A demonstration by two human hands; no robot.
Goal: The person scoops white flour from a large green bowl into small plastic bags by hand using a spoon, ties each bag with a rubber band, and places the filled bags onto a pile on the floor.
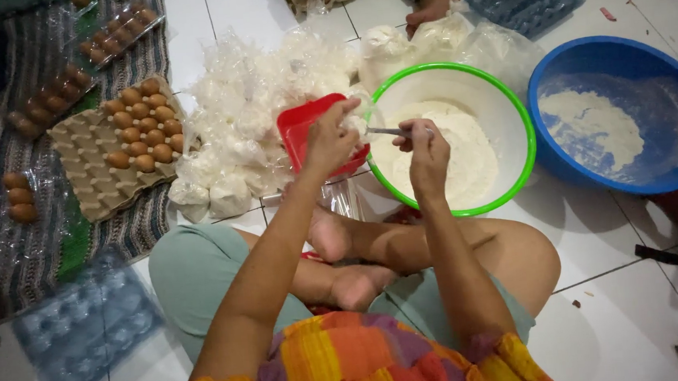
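The left hand (pixel 329 141) pinches a small clear plastic bag (pixel 358 123) open above a red square plastic container (pixel 302 133). The right hand (pixel 426 150) grips a metal spoon (pixel 387 131) over the flour-filled green-rimmed white bowl (pixel 509 100). Scooping works best with the bag mouth level and close to the spoon. White floor tiles (pixel 600 234) lie beneath.

Two bowls: one green-rimmed (pixel 509 96), one blue (pixel 669 76); one red scoop (pixel 302 129).
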